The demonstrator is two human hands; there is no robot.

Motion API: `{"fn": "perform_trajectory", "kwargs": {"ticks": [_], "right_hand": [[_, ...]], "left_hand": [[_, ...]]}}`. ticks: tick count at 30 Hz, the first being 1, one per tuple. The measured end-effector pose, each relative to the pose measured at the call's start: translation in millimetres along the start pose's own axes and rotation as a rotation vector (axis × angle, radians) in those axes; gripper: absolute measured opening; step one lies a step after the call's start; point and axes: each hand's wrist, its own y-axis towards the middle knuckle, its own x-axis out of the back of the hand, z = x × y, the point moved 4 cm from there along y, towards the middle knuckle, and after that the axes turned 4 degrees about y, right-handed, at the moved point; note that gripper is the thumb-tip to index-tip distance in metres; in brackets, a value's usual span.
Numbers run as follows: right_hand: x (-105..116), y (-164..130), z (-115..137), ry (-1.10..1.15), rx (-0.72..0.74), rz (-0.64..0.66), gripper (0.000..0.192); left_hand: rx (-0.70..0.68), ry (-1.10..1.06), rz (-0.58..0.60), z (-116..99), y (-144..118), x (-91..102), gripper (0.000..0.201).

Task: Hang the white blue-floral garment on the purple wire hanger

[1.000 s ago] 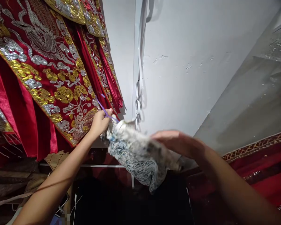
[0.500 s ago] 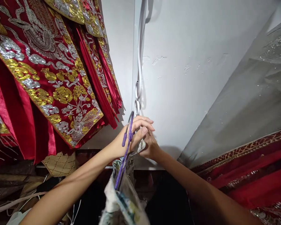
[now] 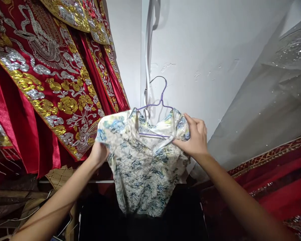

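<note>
A short-sleeved blouse [image 3: 142,170], white with a blue and green pattern, hangs on a purple clothes hanger [image 3: 162,97] in front of me. The hanger's hook points up, near a white cable on the wall. My left hand [image 3: 99,154] is at the left sleeve, its fingers mostly hidden by the cloth. My right hand [image 3: 195,135] grips the right shoulder, thumb in front and fingers over the top edge. Between the hands the neckline gapes, showing the hanger's lower bar.
Red panels [image 3: 62,90] embroidered in gold and silver hang at the left. A white cable [image 3: 147,57] runs down the white wall [image 3: 203,43]. Grey sheer fabric [image 3: 271,103] and red beaded cloth [image 3: 286,187] are at the right. Wooden pieces lie at the lower left.
The blouse and hanger have turned from edge-on to facing me and come up. My hands have parted from close together to opposite shoulders of the blouse.
</note>
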Motion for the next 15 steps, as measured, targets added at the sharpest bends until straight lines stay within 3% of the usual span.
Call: {"fn": "perform_trajectory", "kwargs": {"ticks": [3,8,11,15], "right_hand": [[6.4,17.5,5.7,-0.045,-0.023,0.033,0.095],[5.4,18.9,24.8,-0.059,0.043,0.105,0.095],[10.2,5.3,31.3,-0.025,0.046,0.138,0.091],[12.9,-31.3,45.2,0.302,0.127,0.222,0.078]], "left_hand": [[0.122,0.117,-0.023,42.8,-8.8,22.6,0.075],[0.048,0.528,-0.048,95.9,-31.5,37.5,0.060],[0.089,0.492,-0.106,119.9,-51.6,33.6,0.069],[0.199,0.290,-0.254,142.3,-80.2,25.8,0.079]]}}
